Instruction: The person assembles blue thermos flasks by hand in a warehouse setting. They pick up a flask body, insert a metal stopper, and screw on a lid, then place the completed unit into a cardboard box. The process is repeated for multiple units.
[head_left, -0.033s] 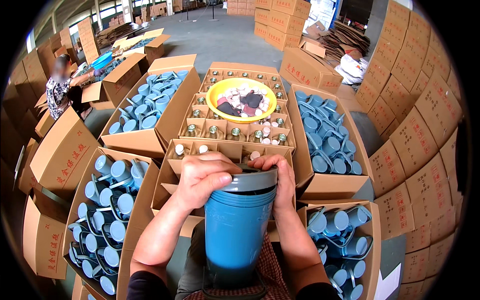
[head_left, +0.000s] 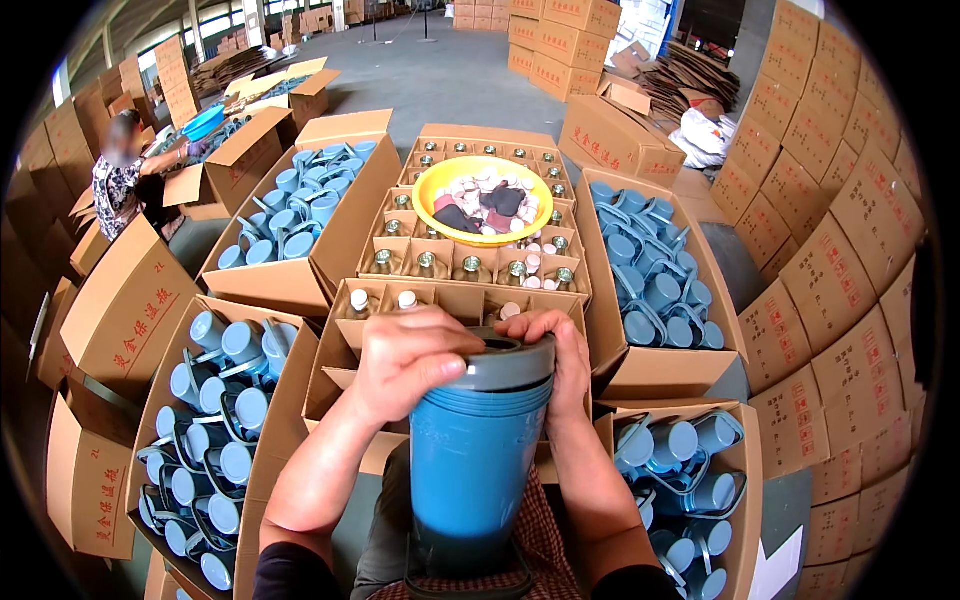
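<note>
A blue flask body (head_left: pixel 475 460), cylindrical with a ridged neck, stands upright between my legs. On top of it sits a dark grey collar (head_left: pixel 510 368) with a round opening, and a gap shows between it and the ridges. My left hand (head_left: pixel 410 360) grips the collar's left side, fingers over the top and thumb in front. My right hand (head_left: pixel 565 360) wraps round its right side; some fingertips are hidden behind it. Below, a dark handle loop (head_left: pixel 470 590) hangs by the flask's base. Just beyond is a divided carton (head_left: pixel 450 300) holding white-capped bottles (head_left: pixel 407 299).
Cartons of blue lidded cups with handles flank me, at left (head_left: pixel 225 430), far left (head_left: pixel 300 200), right (head_left: pixel 655 265) and near right (head_left: pixel 690 480). A yellow basin (head_left: pixel 425 205) of stoppers rests on divided cartons ahead. Stacked cartons (head_left: pixel 830 280) line the right. A person (head_left: pixel 125 180) sits far left.
My left fingers and thumb have shifted slightly to the right on the collar. The flask stays in place.
</note>
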